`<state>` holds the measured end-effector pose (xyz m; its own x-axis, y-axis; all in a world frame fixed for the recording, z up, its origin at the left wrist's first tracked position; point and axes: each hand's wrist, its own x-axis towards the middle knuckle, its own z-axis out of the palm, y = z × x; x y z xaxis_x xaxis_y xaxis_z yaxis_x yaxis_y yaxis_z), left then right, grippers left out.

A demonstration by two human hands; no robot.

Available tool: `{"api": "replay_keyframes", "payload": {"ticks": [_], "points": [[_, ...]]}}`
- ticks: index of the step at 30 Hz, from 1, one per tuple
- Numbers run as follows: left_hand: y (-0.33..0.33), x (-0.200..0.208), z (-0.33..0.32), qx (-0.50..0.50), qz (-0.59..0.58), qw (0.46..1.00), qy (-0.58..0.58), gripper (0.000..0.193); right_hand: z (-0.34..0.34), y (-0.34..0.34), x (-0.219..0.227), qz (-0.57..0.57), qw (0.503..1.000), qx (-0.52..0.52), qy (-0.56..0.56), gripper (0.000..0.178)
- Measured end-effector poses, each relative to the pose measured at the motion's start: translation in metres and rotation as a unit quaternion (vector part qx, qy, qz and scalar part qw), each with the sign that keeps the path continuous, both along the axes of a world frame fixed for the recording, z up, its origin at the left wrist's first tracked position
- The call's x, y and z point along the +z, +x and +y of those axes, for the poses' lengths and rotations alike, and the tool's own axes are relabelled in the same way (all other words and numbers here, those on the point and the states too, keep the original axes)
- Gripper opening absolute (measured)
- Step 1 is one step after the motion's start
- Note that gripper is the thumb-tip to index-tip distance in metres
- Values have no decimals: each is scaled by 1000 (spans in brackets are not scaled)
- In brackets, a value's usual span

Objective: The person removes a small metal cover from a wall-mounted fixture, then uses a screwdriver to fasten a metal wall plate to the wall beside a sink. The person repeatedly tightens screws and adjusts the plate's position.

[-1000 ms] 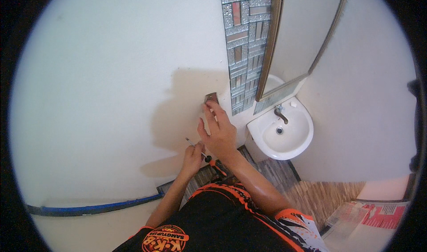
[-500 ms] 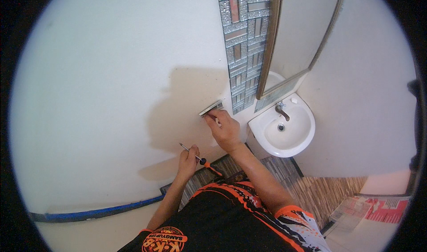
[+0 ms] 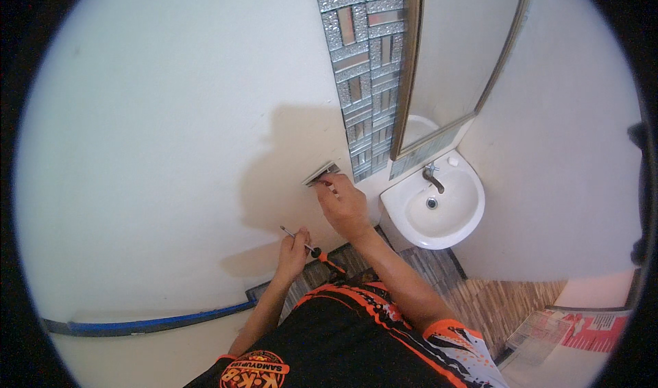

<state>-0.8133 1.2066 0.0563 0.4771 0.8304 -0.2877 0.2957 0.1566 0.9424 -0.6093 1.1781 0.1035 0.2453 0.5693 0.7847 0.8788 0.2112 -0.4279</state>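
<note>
My right hand (image 3: 346,206) is closed on a flat, straight-edged piece (image 3: 320,174), pale along its long edge and grey behind. Its exact kind is hard to make out. That edge is at the white wall (image 3: 171,148), just left of the tile strip; whether it touches cannot be told. Lower and to the left, my left hand (image 3: 293,254) grips a screwdriver (image 3: 321,256) with a silver shaft and an orange and black handle. The shaft's tip points up and left, and the handle hangs toward my shirt.
A strip of glittery mosaic tile (image 3: 356,80) runs up beside a framed mirror (image 3: 466,52). Below the mirror a white washbasin (image 3: 445,230) with a metal tap (image 3: 432,176) juts out on the right. A blue-topped dark ledge (image 3: 164,321) crosses the lower left.
My right hand and the flat piece have shifted slightly down and left, and the piece appears turned a little. My left hand still holds the screwdriver. The view has moved slightly.
</note>
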Motion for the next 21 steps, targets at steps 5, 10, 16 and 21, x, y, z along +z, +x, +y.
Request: {"api": "replay_keyframes", "payload": {"ticks": [5, 10, 16, 21], "points": [[2, -3, -2, 4, 38, 999, 11, 53, -1, -7, 8, 36, 999, 24, -28, 22], [8, 0, -4, 2, 34, 999, 14, 56, -10, -12, 23, 83, 994, 50, -41, 21], [10, 0, -8, -14, 58, 996, 68, 57, -13, -9, 34, 132, 989, 54, 40, 23], [11, -5, -8, 4, 7, 999, 42, 54, -18, 0, 33, 325, 946, 4, 0, 14]]}}
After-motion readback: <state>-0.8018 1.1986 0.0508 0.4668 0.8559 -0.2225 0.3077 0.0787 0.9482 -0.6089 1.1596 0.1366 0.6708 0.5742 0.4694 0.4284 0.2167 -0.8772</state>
